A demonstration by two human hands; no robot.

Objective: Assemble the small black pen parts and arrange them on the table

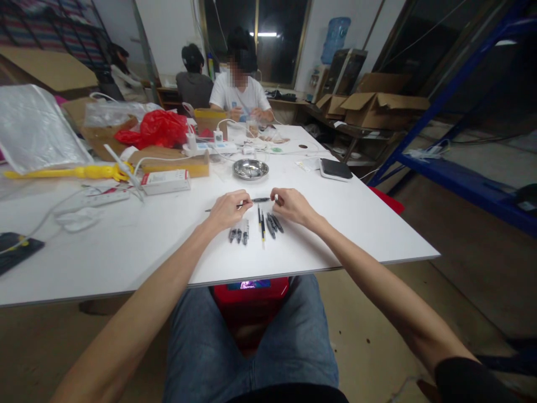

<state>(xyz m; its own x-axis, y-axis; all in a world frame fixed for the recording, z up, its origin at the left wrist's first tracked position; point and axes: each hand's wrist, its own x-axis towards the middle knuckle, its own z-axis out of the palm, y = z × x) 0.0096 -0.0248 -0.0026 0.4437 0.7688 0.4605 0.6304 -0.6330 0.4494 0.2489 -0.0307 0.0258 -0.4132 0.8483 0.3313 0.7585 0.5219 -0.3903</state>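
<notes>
My left hand (229,210) is closed in a pinch on a thin dark pen refill (208,210), which sticks out to the left behind the fingers. A dark pen barrel (260,200) lies level between my hands. The curled fingers of my right hand (291,205) close on its right end; the exact contact is hard to see. Below my left hand lie several clear pen pieces with black tips (239,233). Black refills with yellow parts (262,225) lie in the middle, and several dark pen barrels (274,224) lie under my right hand.
A shiny metal bowl (250,169) stands beyond my hands. To the left are a white-and-red box (165,182), a yellow plastic object (84,172), a power strip (210,148) and a red bag (157,130). A black-topped device (335,169) lies right. A person (241,95) sits across.
</notes>
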